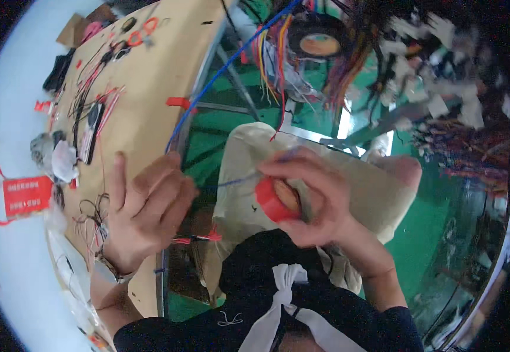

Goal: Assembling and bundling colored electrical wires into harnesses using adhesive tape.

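Evidently mid-taping, the right hand (316, 199) clasps a red tape roll (275, 199) over the lap while the left hand (146, 208) pinches the blue wire (219, 73) taut beside the workbench (149, 100), likely needing steady tension for wrapping.

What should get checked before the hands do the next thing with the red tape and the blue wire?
1. Right hand grips the red tape roll: ok.
2. Left hand pinches the blue wire: ok.
3. Wire runs between both hands: ok, a thin blue stretch shows.
4. Tape end stuck on the wire: cannot tell, fingers hide it.
5. Scissors close by: not ok, they lie at the far end of the workbench.
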### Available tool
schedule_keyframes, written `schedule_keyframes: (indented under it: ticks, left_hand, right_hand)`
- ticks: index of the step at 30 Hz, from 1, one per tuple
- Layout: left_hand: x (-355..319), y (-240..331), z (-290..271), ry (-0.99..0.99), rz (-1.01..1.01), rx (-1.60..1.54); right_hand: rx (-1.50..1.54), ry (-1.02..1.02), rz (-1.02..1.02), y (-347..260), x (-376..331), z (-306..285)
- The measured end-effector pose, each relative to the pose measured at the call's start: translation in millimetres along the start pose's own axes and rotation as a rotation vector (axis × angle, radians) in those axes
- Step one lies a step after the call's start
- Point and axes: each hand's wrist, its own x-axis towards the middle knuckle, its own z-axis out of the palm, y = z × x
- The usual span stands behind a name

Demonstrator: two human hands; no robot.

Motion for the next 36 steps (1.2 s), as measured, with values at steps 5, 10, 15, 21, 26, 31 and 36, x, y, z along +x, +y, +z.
schedule_keyframes:
  ticks: [5, 10, 15, 21, 26, 31, 36]
  left_hand:
    - [-36.4, -18.8, 19.4, 0.01, -0.132, 0.278]
    - [-57.8, -36.2, 37.6, -0.083, -0.193, 0.23]
    - [-61.2, -48.0, 55.9, -0.059, -0.241, -0.059]
    - [-70.7, -61.7, 67.5, -0.074, -0.13, 0.029]
    - [-68.3, -63.9, 78.0, 0.014, -0.194, 0.026]
    - [-69.5, -67.7, 86.9, 0.072, -0.186, 0.085]
    - [-74.7, -71.7, 88.4, 0.065, -0.159, 0.13]
  right_hand:
    - [0.161, -0.155, 0.158, 51.5, 81.9, 53.8]
    - [0.056, -0.334, 0.145, 80.0, 124.6, 84.6]
    - [-0.265, -0.278, -0.046, 96.2, 130.4, 89.2]
    - [-0.396, -0.295, -0.014, 69.8, 122.3, 70.1]
    - [-0.558, -0.636, -0.444, 88.0, 113.4, 65.5]
    - [-0.49, -0.552, -0.226, 112.0, 138.8, 67.6]
    - [-0.194, -0.616, -0.062, 124.2, 157.6, 62.2]
